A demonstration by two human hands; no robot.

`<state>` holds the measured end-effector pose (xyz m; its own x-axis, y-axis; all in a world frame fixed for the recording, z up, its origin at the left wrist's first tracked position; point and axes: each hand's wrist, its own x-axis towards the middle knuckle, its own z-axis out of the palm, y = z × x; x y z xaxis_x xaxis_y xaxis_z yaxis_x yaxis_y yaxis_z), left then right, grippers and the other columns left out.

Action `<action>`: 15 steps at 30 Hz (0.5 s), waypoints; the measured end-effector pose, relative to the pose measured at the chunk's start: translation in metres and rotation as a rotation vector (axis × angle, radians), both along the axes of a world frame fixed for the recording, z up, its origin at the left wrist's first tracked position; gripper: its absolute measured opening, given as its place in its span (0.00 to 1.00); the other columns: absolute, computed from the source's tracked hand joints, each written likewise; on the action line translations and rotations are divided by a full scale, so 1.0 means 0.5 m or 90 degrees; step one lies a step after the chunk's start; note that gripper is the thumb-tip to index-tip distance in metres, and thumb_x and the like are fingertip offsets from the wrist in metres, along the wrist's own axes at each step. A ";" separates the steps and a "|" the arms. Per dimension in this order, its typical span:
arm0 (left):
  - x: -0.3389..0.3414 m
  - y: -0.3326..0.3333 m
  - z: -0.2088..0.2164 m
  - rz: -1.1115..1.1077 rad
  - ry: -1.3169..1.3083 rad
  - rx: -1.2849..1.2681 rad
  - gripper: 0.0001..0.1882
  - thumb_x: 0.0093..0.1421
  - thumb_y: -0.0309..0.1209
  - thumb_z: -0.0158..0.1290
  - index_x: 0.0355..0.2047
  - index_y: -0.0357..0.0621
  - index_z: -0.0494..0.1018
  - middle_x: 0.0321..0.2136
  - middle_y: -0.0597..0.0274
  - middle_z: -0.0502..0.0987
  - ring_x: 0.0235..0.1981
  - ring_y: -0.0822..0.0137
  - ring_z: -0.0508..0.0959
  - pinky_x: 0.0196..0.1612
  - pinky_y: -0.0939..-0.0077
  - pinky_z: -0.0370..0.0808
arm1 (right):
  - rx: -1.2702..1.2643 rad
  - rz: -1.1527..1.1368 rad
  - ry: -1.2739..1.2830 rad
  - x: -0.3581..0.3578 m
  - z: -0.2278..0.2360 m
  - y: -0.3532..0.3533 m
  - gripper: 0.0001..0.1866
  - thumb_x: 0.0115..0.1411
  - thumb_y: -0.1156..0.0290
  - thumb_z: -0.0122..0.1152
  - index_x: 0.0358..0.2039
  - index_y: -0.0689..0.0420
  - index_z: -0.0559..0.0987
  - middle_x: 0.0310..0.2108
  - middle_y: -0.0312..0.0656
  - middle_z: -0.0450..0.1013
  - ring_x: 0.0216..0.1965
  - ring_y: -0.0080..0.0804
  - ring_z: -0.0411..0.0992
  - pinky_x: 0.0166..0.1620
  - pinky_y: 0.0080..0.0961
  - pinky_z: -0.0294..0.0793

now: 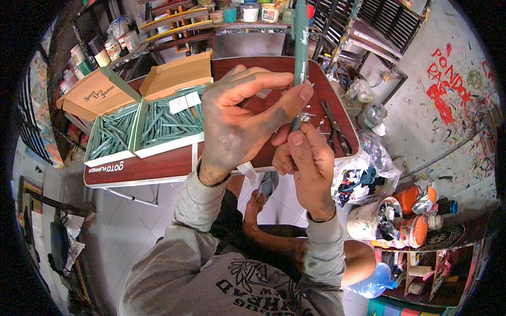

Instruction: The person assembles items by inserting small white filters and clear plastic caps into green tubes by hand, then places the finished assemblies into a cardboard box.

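Presently, nearest to the eye, a slim green pen [301, 37] stands almost upright, its upper end reaching the top border of the view. The left hand [237, 113] has it pinched, with thumb and forefinger closed, below the white printing. The right hand [308, 163], just under it, is closed too, its thumb and bent fingers around the lower end, so I cannot tell what shape that end has.

Here, I think, the first risk lies: both holds seem to be made mostly by the fingertips. If one hand pulled or twisted while the other loosened, the pen could slip out and drop to the table or to the tiled floor [134, 216].

Beyond the hands is the dark red table [174, 160]. On its right part lie black scissors [333, 126], not far from the edge; a wide sweep of the right forearm might push them off. At left, two open cardboard boxes, the left box [113, 160] and the right box [168, 146], stand side by side, full of similar green pens. Because they are so full, a bump of the left elbow could perhaps spill some. A white card [185, 102] rests on the right heap.

Farther, past the table, paint jars [249, 11] stand on a shelf.
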<state>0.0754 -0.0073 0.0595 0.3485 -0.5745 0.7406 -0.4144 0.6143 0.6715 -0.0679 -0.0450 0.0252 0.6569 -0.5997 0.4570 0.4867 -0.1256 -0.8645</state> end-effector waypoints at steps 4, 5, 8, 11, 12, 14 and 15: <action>-0.008 0.020 0.007 -0.083 0.075 0.049 0.11 0.57 0.24 0.63 0.41 0.36 0.80 0.35 0.60 0.80 0.26 0.77 0.76 0.24 0.84 0.72 | 0.036 0.014 -0.031 0.009 -0.008 0.010 0.15 0.73 0.64 0.45 0.43 0.63 0.74 0.20 0.30 0.62 0.21 0.15 0.55 0.25 0.17 0.54; -0.012 0.028 0.006 -0.120 0.122 0.078 0.11 0.57 0.25 0.63 0.41 0.36 0.80 0.35 0.60 0.80 0.28 0.77 0.77 0.26 0.84 0.72 | 0.062 0.001 -0.038 0.015 -0.008 0.020 0.15 0.73 0.64 0.45 0.45 0.63 0.74 0.20 0.30 0.63 0.21 0.15 0.55 0.25 0.17 0.55; -0.007 0.038 -0.034 -0.180 0.150 0.117 0.13 0.56 0.27 0.64 0.42 0.37 0.81 0.37 0.61 0.81 0.34 0.76 0.77 0.32 0.82 0.74 | 0.065 -0.067 -0.047 0.024 -0.016 0.040 0.13 0.72 0.66 0.47 0.42 0.65 0.72 0.20 0.30 0.58 0.21 0.17 0.55 0.26 0.20 0.58; 0.021 0.054 -0.042 -0.121 0.021 0.129 0.12 0.56 0.28 0.64 0.40 0.38 0.82 0.38 0.61 0.81 0.38 0.71 0.77 0.42 0.77 0.73 | -0.028 -0.045 0.044 0.006 -0.045 0.016 0.09 0.69 0.70 0.52 0.45 0.62 0.74 0.24 0.27 0.66 0.23 0.15 0.62 0.24 0.18 0.60; 0.032 0.058 -0.052 -0.084 -0.030 0.120 0.12 0.56 0.28 0.64 0.40 0.38 0.82 0.38 0.61 0.81 0.38 0.71 0.77 0.43 0.76 0.73 | -0.065 -0.098 0.063 0.000 -0.037 0.011 0.09 0.67 0.70 0.55 0.44 0.61 0.73 0.23 0.27 0.65 0.23 0.14 0.61 0.25 0.17 0.60; 0.043 0.084 -0.055 -0.054 -0.049 0.137 0.11 0.57 0.30 0.63 0.39 0.40 0.82 0.32 0.61 0.81 0.35 0.69 0.76 0.41 0.74 0.70 | -0.142 -0.202 0.097 -0.002 -0.015 0.005 0.10 0.64 0.70 0.60 0.42 0.61 0.73 0.22 0.26 0.63 0.23 0.13 0.60 0.25 0.15 0.59; 0.051 0.093 -0.057 -0.035 -0.085 0.145 0.11 0.57 0.32 0.63 0.39 0.42 0.82 0.31 0.60 0.82 0.33 0.67 0.76 0.38 0.73 0.69 | -0.054 -0.173 0.057 -0.003 -0.007 -0.006 0.16 0.59 0.73 0.66 0.46 0.61 0.74 0.22 0.23 0.60 0.23 0.12 0.56 0.26 0.13 0.54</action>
